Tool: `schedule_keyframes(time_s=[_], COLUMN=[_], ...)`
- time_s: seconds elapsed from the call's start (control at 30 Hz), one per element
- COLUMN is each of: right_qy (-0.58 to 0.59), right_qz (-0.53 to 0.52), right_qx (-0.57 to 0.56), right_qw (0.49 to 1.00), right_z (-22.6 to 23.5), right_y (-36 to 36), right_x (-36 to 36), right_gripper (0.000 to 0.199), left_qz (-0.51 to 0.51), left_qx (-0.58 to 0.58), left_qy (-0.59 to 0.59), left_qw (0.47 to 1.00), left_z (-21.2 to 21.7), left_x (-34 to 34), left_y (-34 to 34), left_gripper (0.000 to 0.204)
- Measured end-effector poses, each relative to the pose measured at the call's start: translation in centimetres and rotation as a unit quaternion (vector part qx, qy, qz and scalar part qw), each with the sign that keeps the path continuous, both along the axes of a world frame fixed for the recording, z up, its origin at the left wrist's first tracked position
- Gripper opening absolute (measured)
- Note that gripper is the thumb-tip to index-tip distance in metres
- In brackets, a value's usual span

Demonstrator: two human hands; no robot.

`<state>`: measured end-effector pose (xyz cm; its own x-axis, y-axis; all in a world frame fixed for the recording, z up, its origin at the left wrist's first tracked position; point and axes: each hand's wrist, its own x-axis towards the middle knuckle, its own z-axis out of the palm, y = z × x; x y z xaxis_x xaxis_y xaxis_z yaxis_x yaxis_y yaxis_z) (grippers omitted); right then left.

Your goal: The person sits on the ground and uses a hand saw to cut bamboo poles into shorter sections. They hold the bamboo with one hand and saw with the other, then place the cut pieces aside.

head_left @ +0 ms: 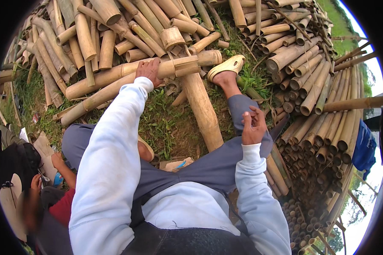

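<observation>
Black cloth is sitting closest, covering one pale sweatshirt whose two sleeves are running out to two bare hands. One pole is lying under the left hand, and one more pole is lying just beyond that grip. One thick post is slanting from beside the grip's right down toward the lap, and one short stump is standing out beyond it. Two sandals are showing, one right of the grip, one below it. Past the left hand one loose heap is spreading, and far to its right more bamboo is stacking up, too many pieces to count.

That gripped pole is looking tan and smooth; its near end is pointing down-left of the hand, its far end, right of the knuckles, is showing a stepped cut. Left fingers are curling closely over it, while the thumb is hiding underneath.

The right hand is hovering above the knee, fingers half bent; whether it is holding anything, I cannot tell. Below and left of the grip, one co-worker is sitting partly cut off by the dark rim.
</observation>
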<state>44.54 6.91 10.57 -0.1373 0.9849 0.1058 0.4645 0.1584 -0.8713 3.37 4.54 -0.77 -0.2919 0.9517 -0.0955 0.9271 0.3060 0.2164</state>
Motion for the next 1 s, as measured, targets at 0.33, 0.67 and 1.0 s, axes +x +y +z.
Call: schedule_keyframes(time_s=[0.33,0.67,1.0], right_qy=[0.075,0.098,0.135], right_qz=[-0.053,-0.072,-0.080], right_qx=[-0.464,-0.525,-0.532], right_qw=[0.881,0.842,0.832], right_z=[-8.6,-11.5,-11.1], right_y=[2.3,-0.4,-0.5], right_x=[-15.5,-14.6,-15.7], right_gripper=[0.093,0.078,0.081], left_qz=[-0.065,-0.095,-0.093], left_qx=[-0.026,0.031,0.043], left_qy=[0.020,-0.020,0.010], left_qw=[0.997,0.995,0.995], left_z=[1.6,-0.8,-1.3], left_x=[3.6,4.8,5.5], left_y=[-3.0,-4.6,-5.5], left_gripper=[0.075,0.069,0.066])
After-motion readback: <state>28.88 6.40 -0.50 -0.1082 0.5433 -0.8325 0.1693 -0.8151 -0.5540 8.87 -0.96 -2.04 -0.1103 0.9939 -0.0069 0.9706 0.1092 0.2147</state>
